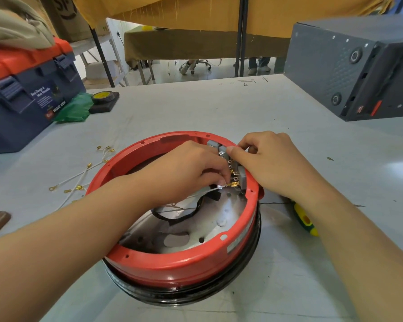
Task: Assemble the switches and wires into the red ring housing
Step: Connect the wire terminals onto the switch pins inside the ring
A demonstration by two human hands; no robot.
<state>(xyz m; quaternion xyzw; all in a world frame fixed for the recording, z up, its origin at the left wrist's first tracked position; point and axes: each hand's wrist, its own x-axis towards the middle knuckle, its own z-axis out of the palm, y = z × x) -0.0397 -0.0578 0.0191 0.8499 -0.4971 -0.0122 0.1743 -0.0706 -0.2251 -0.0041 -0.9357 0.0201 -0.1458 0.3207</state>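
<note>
**Two hands work inside the red ring**

Grey and wide, the table (pixel 219 108) fills most of the view. In the middle of it sits the red ring housing (pixel 172 263), resting on a black round base (pixel 184 296). A shiny metal plate with holes (pixel 196 228) lies inside the ring.

On the far right inside wall of the ring is a row of small grey switches (pixel 221 151) with little metal tabs. The left hand (pixel 184 168) reaches into the ring. Its fingertips pinch a thin white wire (pixel 215 188) that has a gold clip on its end, and the clip is right up against a tab on one of the switches. It may be touching the tab, but the spot is too small to be sure. The right hand (pixel 265 161) rests on the ring's rim, with its fingers curled and its thumb pressed on the top of the switch row.

More loose wires (pixel 79 180) with gold ends lie on the table, just to the left of the ring. A yellow and green screwdriver (pixel 305 219) peeks out under the right arm.

Farther back on the left stands a blue toolbox with an orange lid (pixel 28 89) (a green bag (pixel 75 110) and a roll of tape (pixel 102 96) sit beside it). On the right is a big dark grey box (pixel 349 66).
</note>
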